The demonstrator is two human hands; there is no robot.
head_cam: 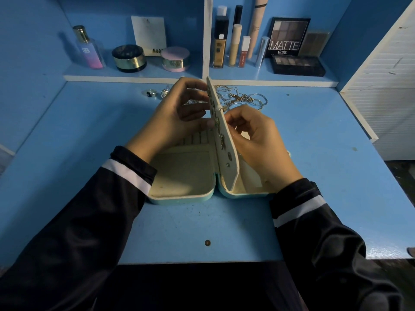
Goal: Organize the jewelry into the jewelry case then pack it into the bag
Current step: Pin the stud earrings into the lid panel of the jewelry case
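Behind the case's upright panel [230, 162], necklaces [238, 96] lie tangled.

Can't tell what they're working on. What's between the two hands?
In the head view, the middle flap of the jewelry case stands upright between the left hand and right hand, small earrings pinned on its left face.

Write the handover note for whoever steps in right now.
Left hand grips the upright flap of the open case.
Right hand: fingers curled behind the flap; what they hold is hidden.
Done: several earrings sit on the flap.
Left: chains and a ring lie on the desk behind the case. Load them, close the case, pack it. No bag in view.
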